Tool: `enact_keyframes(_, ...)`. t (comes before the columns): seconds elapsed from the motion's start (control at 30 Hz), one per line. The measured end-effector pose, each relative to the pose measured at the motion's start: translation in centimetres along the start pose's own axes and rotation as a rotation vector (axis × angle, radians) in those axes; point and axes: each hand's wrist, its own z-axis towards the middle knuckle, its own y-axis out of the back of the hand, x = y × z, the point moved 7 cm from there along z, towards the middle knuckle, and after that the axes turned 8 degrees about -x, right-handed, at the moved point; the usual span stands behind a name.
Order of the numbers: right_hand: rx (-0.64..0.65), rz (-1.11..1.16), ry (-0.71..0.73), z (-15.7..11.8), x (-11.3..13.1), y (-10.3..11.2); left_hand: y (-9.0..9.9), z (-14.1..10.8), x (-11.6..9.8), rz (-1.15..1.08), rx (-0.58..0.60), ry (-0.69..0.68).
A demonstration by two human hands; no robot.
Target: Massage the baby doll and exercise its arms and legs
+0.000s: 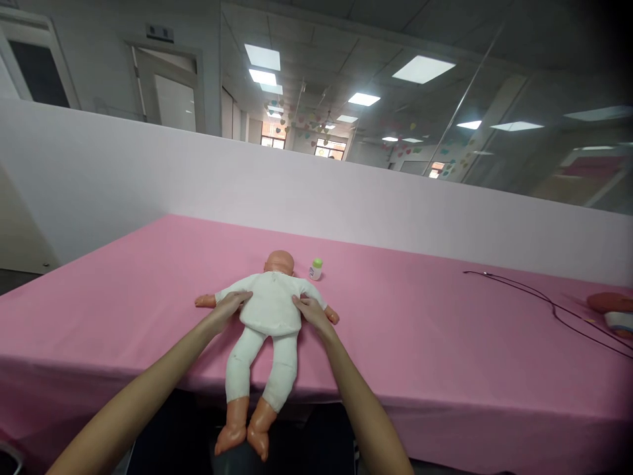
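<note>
A baby doll (271, 307) with a white cloth body lies stretched out on the pink-covered table (420, 330). Its bald head points away from me, its arms are spread, and its bare feet hang past the front edge. No face shows on it. My left hand (230, 310) grips the left side of its torso under the arm, thumb on top and the other fingers mostly hidden. On the opposite side my right hand (311, 311) holds the torso the same way. A small white bottle with a green cap (316, 269) stands just right of the doll's head.
Toward the right lies a thin dark cable (548, 300). An orange and white object (616, 313), partly cut off, sits at the right edge. A low white wall (346, 204) with glass above it runs behind the table. The pink cloth drapes over the front edge.
</note>
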Motion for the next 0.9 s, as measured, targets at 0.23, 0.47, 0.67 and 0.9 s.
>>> enact_keyframes(0.23, -0.004, -0.093, 0.22, 0.2, 2.1, -1.9, -2.2, -0.3, -4.8, 0.248, -0.01, -0.51)
enact_keyframes(0.47, 0.24, -0.253, 0.155, 0.2, -1.9, -5.2, -3.6, 1.6, -0.4, 0.593, 0.146, -0.441)
enact_keyframes(0.67, 0.206, -0.552, 0.135, 0.9, -5.9, -2.3, -0.3, 1.3, 1.5, 1.089, 0.016, -0.628)
enact_keyframes(0.9, 0.163, -0.608, -0.018, 4.5, -9.2, 3.0, 2.4, 2.9, -2.9, 0.981, -0.295, -0.677)
